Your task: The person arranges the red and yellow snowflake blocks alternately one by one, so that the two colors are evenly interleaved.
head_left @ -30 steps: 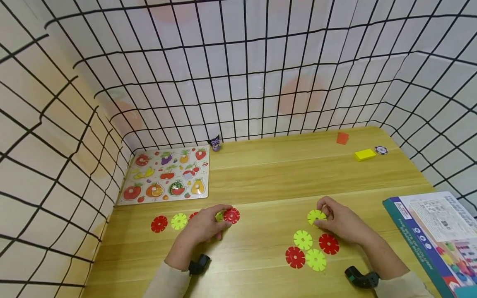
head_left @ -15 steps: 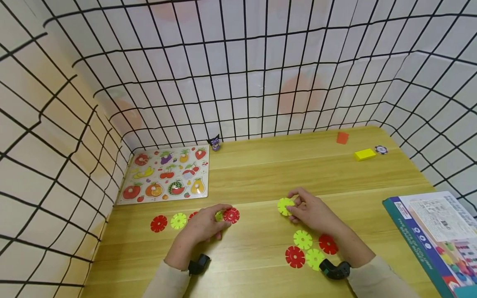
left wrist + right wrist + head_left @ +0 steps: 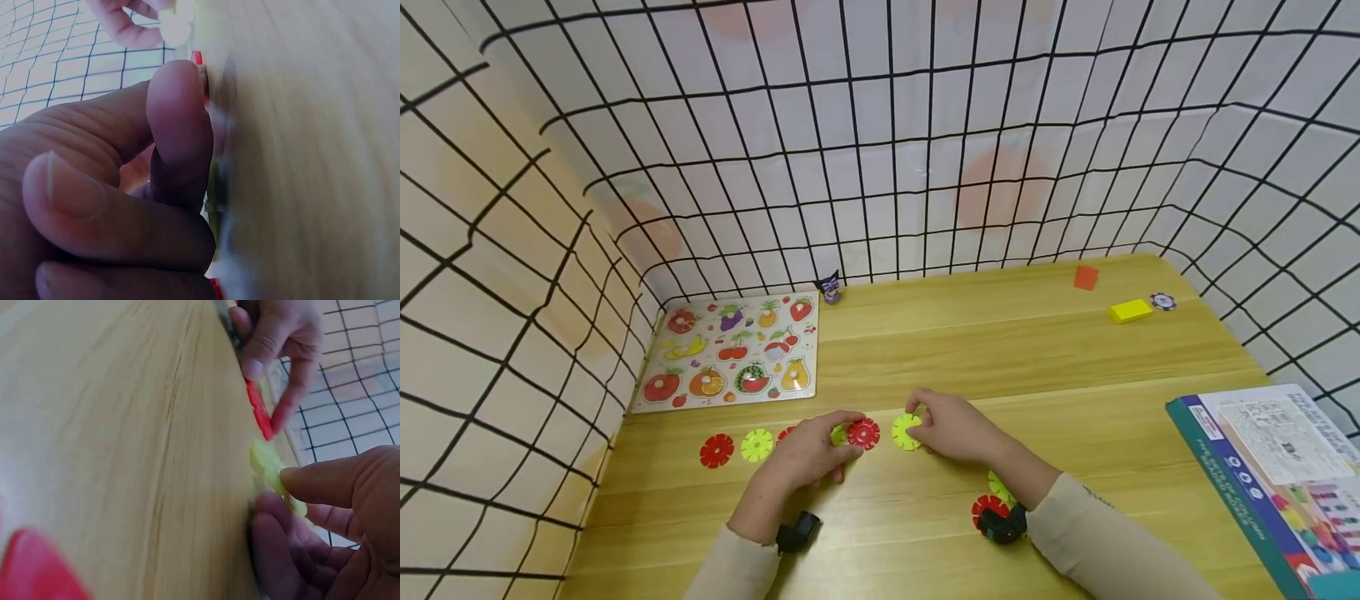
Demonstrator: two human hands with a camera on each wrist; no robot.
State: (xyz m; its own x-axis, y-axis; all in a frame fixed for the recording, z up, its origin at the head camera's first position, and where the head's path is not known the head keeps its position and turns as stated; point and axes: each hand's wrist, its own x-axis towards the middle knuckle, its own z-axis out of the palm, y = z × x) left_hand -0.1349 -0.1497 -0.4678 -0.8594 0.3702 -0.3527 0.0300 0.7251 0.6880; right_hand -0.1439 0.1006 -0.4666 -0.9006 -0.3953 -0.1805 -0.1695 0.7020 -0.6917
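Note:
In the head view my right hand [image 3: 958, 429] pinches a yellow-green notched plastic disc [image 3: 906, 432] between thumb and index finger. That disc is just right of a red notched disc [image 3: 863, 434], with a small gap between them. My left hand [image 3: 808, 450] has thumb and index finger at opposite edges of the red disc, holding it on the table. Left of it runs a row of alternating discs: a red disc [image 3: 717, 451], a yellow-green disc [image 3: 757, 445] and others partly under the hand. The right wrist view shows the pinched disc [image 3: 269, 464] slightly tilted.
Under my right forearm lie a loose yellow-green disc [image 3: 1000, 487] and a red disc [image 3: 988, 508], partly covered. A fruit puzzle board [image 3: 737, 354], a small purple figure [image 3: 830, 289], a yellow block [image 3: 1130, 312] and a boxed toy set [image 3: 1262, 475] surround the work. Black wire mesh borders the table.
My right hand has carried the yellow-green disc leftward, from beside the loose discs to next to the red disc. The left hand has stayed in place.

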